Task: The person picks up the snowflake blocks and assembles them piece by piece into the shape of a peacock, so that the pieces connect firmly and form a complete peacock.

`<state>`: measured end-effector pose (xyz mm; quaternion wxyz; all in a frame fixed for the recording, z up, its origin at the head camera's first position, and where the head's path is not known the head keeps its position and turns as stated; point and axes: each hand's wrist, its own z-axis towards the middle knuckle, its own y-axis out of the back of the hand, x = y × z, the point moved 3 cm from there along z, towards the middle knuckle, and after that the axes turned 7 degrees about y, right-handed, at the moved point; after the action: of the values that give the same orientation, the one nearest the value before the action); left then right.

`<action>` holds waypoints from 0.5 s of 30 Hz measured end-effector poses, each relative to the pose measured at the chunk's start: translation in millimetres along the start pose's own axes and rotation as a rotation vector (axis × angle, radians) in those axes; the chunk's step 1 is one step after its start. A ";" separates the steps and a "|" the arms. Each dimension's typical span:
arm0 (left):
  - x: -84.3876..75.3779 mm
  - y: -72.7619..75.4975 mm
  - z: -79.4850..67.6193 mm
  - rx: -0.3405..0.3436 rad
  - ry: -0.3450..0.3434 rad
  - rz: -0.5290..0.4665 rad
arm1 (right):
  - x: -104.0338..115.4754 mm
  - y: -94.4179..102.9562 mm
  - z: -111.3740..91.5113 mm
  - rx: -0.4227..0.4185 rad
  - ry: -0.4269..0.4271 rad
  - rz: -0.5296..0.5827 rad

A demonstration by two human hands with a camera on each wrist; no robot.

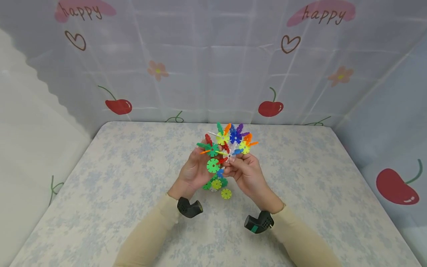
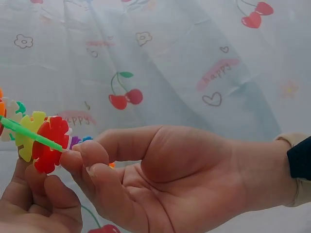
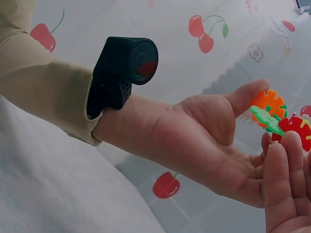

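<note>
Between both hands is a cluster of interlocking notched plastic discs [image 1: 235, 137], joined at different angles in yellow, blue, purple, orange, red, green and white. My left hand [image 1: 192, 171] holds its left side; in the right wrist view that hand's thumb rests by an orange disc [image 3: 268, 103]. With thumb and fingers, my right hand [image 1: 248, 172] pinches the cluster at a white disc [image 1: 228, 155]. A green disc [image 1: 213, 165] faces up at the cluster's lower side. In the left wrist view, it shows edge-on beside a red disc [image 2: 52, 145], close to the right fingertips.
Under the hands, several loose discs lie on the table, among them a yellow-green disc [image 1: 217, 184]. A yellow disc [image 1: 226, 193] sits a little nearer to me. The patterned tablecloth [image 1: 110, 178] runs back to a printed curtain [image 1: 207, 81].
</note>
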<state>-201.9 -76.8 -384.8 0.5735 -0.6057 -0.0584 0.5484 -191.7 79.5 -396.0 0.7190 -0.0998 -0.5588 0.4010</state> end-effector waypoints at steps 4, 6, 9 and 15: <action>-1.3 0.2 0.5 -0.004 -0.001 0.051 | 2.1 0.4 0.6 -0.017 0.017 -0.015; -3.9 3.4 1.1 -0.032 -0.002 0.104 | 4.5 1.6 1.9 -0.040 0.028 -0.029; -9.4 17.1 1.8 -0.166 -0.033 0.246 | 9.6 5.3 4.4 -0.105 0.046 -0.058; -8.0 67.6 0.3 -0.759 0.119 0.833 | 17.3 12.9 6.9 -0.209 0.055 -0.077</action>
<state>-243.0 -104.9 -431.3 0.0530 -0.7712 0.0251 0.6339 -202.9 97.7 -388.6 0.7347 -0.1638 -0.5810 0.3096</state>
